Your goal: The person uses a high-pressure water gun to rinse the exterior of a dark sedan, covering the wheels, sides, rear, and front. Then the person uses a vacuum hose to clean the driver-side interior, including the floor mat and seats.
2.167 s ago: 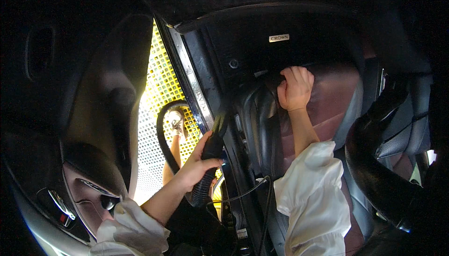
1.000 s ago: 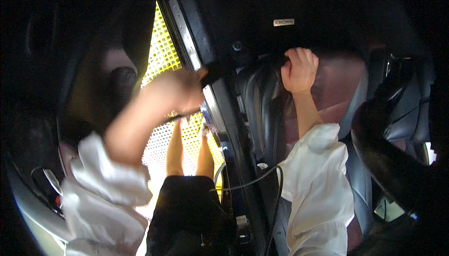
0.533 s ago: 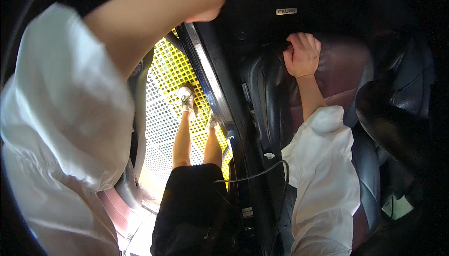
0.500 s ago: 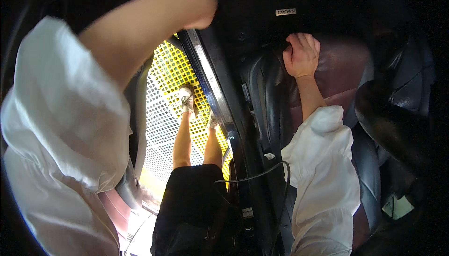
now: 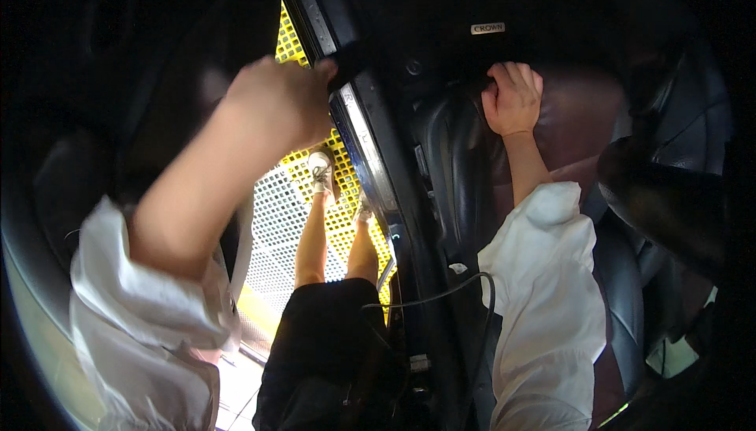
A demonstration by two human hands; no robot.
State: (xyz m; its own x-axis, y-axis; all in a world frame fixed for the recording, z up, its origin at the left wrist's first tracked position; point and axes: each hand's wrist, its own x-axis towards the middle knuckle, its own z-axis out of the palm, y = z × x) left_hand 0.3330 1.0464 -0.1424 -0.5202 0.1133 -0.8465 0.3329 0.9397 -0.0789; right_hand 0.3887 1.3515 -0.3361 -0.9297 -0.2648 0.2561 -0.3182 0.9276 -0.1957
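The person stands at the open door of a car, feet on a yellow floor grating [image 5: 346, 218], and leans into the cabin. The right hand [image 5: 513, 100] rests on the upper edge of the car seat [image 5: 583, 132], a seat with black bolsters and a dark red centre panel; the fingers curl over that edge in a closed grip on the upholstery. The left hand [image 5: 276, 104] is raised at the door opening, just beside the metal sill strip [image 5: 366, 155], and is closed round a dark object [image 5: 346, 61] of which only a short end shows past the fingers. Judged from this position, the work on the seat is at an early or middle stage: the seat is braced by one hand, and the dark object is at the door frame, apart from the seat surface. No cleaned, covered or altered area can be made out on the seat. A thin black cable [image 5: 465, 285] loops between the sill and the white sleeve [image 5: 543, 297] of the right arm; where either end leads cannot be seen. The left hand is blurred, so the kind of object in it cannot be told. The cabin beyond the seat is nearly black, and a dark rounded shape [image 5: 661, 203] at the right cannot be identified.
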